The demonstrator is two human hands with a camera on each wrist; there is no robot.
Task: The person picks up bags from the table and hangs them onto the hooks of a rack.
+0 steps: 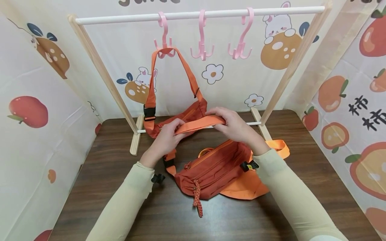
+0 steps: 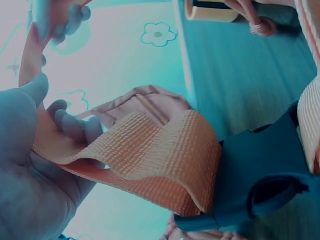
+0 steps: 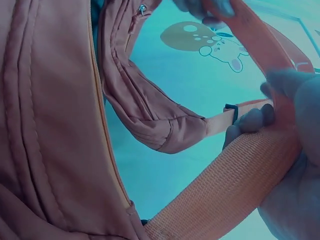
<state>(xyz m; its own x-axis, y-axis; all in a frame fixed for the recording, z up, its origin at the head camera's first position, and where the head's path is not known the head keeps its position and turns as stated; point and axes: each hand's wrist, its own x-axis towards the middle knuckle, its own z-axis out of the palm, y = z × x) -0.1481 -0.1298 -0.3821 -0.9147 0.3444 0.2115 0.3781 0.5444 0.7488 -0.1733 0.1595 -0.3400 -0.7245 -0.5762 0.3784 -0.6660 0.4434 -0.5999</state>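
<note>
Between my two hands stretches the orange strap (image 1: pixel 199 125) of a rust-red waist bag (image 1: pixel 215 167). My left hand (image 1: pixel 165 138) pinches the strap's left part, and my right hand (image 1: pixel 233 124) grips its right part. The bag's body is low on the dark table, tilted, with a braided zipper cord (image 1: pixel 197 195) at its front. In the left wrist view the webbing (image 2: pixel 150 150) folds between my left thumb and fingers, above a black buckle (image 2: pixel 260 170). From the right wrist view, my right fingers (image 3: pixel 252 120) curl round the strap.
Behind, a second rust-red waist bag (image 1: pixel 196 112) hangs by its strap from the left pink hook (image 1: pixel 164 31). Two more pink hooks, the middle one (image 1: pixel 202 36) and right one (image 1: pixel 242 36), hang on the white rail (image 1: pixel 277 11). Bright orange fabric (image 1: pixel 247 185) lies under the front bag.
</note>
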